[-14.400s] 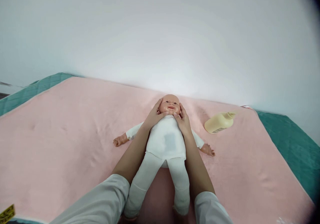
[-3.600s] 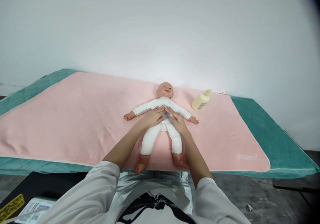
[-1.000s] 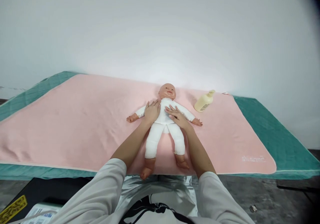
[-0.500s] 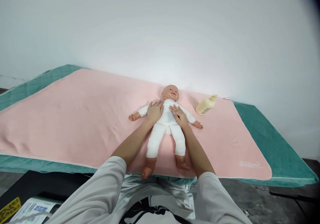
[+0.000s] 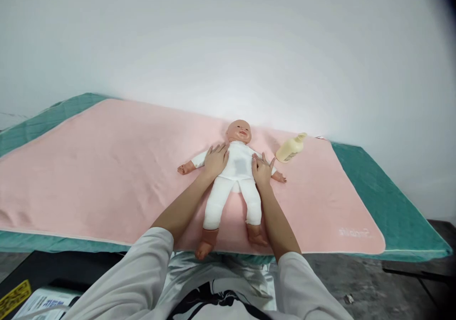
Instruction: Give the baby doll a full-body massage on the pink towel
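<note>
A baby doll (image 5: 233, 168) with a white cloth body lies face up on a pink blanket (image 5: 117, 168), its head towards the wall. My left hand (image 5: 215, 160) rests flat with fingers extended on the doll's chest side and upper arm, left of its middle. On the other side, my right hand (image 5: 262, 169) lies against the doll's side and arm, fingers spread. Between the two hands a greyish patch shows on the white chest. Neither hand grips anything.
A pale yellow pump bottle (image 5: 290, 149) leans over on the blanket, right of the doll. Under the blanket is a green padded cover (image 5: 388, 201). A white wall (image 5: 228, 49) rises behind. Below left, a black surface (image 5: 53, 270) holds a white printed package (image 5: 44, 303).
My right hand has slid outward from the doll's chest to its side, its fingers now more spread, uncovering the grey patch. My left hand has moved slightly outward. The view has shifted a little.
</note>
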`<state>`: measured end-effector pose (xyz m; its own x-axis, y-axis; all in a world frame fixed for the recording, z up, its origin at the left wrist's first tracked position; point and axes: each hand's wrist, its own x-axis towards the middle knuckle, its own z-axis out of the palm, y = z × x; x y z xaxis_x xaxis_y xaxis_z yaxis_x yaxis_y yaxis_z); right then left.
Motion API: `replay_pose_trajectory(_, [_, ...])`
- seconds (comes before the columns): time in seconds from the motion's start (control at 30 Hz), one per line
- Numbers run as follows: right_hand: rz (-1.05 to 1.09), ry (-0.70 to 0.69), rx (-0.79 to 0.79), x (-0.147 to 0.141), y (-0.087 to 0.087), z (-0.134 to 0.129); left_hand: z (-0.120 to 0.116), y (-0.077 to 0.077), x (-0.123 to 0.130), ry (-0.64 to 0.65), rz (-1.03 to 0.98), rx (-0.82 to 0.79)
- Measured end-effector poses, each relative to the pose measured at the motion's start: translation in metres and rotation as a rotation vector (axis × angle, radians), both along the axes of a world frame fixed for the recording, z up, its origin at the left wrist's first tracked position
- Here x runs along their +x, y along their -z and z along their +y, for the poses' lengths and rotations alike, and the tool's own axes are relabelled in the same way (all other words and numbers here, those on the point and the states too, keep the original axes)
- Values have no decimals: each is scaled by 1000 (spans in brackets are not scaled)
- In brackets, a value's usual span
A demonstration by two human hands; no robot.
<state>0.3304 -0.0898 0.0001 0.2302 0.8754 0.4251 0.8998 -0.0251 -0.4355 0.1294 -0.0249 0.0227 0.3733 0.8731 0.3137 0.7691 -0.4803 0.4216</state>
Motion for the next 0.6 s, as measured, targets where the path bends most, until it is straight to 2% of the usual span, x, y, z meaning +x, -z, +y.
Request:
replay_pose_trajectory(0.1, [-14, 25, -21, 1, 0, -1, -7, -7, 0, 99, -71, 26])
replay_pose_trajectory(0.2, [-20, 13, -26, 2, 1, -1, -19, -19, 0, 433, -110, 46])
replay_pose_trajectory(0.27, [-22, 6, -24, 2, 3, -1, -27, -24, 1, 670, -87, 1])
replay_pose_trajectory(0.33, [-27, 1, -19, 3, 4, -1, -32, -26, 2, 798, -58, -53])
replay_pose_trajectory(0.43, [-28, -5, -2, 2, 5, -2, -35, -26, 3, 818, -35, -107])
replay_pose_trajectory(0.6, [-6, -9, -1, 0, 4, -3, -31, -25, 3, 727, 38, -103])
